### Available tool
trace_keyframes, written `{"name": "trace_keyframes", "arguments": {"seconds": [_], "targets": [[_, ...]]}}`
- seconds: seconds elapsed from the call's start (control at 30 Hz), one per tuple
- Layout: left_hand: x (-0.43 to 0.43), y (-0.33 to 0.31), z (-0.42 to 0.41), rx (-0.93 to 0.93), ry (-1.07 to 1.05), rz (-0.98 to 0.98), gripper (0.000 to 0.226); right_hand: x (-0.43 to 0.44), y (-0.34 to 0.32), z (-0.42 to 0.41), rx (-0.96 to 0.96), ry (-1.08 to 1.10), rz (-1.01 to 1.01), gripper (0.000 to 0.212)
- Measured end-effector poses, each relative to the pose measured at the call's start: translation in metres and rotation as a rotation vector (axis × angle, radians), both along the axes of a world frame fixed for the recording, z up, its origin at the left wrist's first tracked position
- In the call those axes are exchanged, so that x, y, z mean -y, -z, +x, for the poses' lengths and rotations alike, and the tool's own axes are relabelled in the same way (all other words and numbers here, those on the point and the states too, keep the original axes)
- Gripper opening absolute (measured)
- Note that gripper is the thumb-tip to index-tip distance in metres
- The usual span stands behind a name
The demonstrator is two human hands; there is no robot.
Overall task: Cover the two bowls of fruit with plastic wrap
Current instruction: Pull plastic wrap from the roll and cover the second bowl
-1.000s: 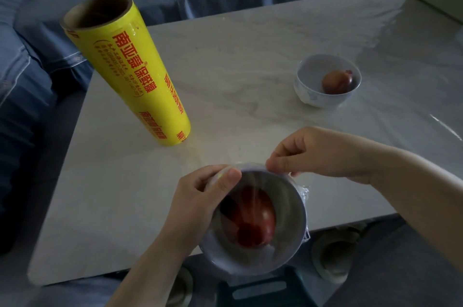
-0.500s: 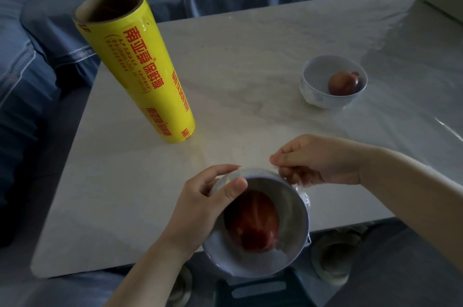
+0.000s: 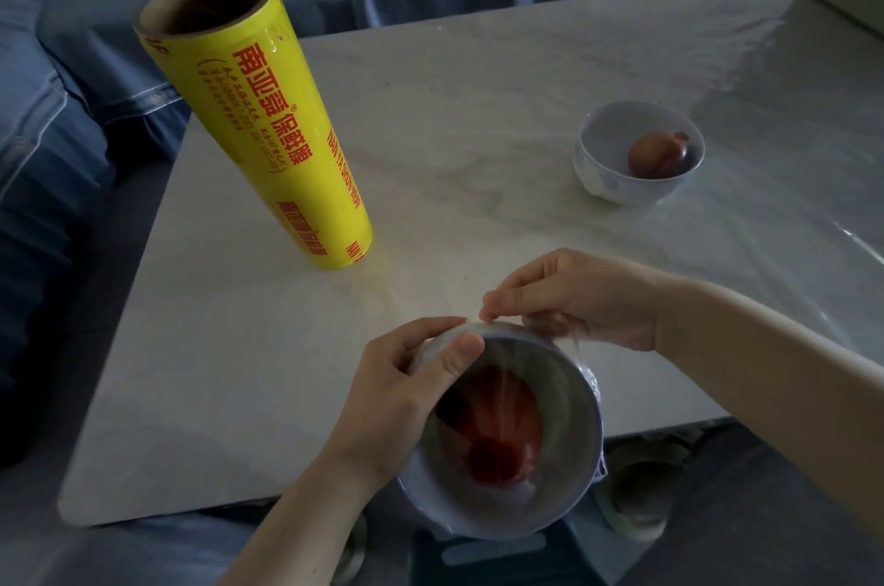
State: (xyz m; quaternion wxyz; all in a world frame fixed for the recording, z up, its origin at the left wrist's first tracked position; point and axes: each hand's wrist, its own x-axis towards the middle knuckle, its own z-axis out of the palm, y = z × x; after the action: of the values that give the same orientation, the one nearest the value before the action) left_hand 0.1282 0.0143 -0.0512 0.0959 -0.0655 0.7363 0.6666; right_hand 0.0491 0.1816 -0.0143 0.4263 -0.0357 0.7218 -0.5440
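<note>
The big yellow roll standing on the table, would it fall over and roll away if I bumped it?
Probably, yes. The yellow roll stands tall on one narrow end, so a bump near the top would likely tip it. It is round, so once down it could roll across the smooth table. Its hollow cardboard core suggests it may be lighter than it looks.

left hand [image 3: 406, 399] grips near white bowl [image 3: 564, 504] at its 10 o'clock rim, thumb over clear plastic wrap [image 3: 540, 375] | right hand [image 3: 579, 298] pinches wrap at 12 o'clock rim | red fruit [image 3: 497, 432] under film | yellow wrap roll [image 3: 253, 116] upright at 10 o'clock on pale marble worktop [image 3: 454, 107] | uncovered white bowl [image 3: 598, 174] holding brownish fruit [image 3: 657, 155] at 2 o'clock
</note>
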Motion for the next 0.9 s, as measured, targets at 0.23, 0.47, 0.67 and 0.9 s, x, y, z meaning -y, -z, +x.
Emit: {"name": "trace_keyframes", "arguments": {"seconds": [0.23, 0.47, 0.67, 0.9], "targets": [[0.002, 0.002, 0.002, 0.016, 0.060, -0.165, 0.055, 0.008, 0.006, 0.010, -0.051, 0.144, 0.143, 0.018], [0.005, 0.006, 0.002, 0.007, 0.030, -0.240, 0.060, 0.011, 0.003, 0.011, -0.061, 0.006, 0.279, 0.032], [0.008, 0.008, 0.001, 0.025, 0.071, -0.228, 0.054, 0.010, 0.003, 0.005, 0.064, -0.003, 0.164, 0.033], [0.006, 0.007, 0.000, 0.019, 0.110, -0.283, 0.042, 0.010, 0.010, 0.000, 0.055, -0.070, 0.209, 0.038]]}}
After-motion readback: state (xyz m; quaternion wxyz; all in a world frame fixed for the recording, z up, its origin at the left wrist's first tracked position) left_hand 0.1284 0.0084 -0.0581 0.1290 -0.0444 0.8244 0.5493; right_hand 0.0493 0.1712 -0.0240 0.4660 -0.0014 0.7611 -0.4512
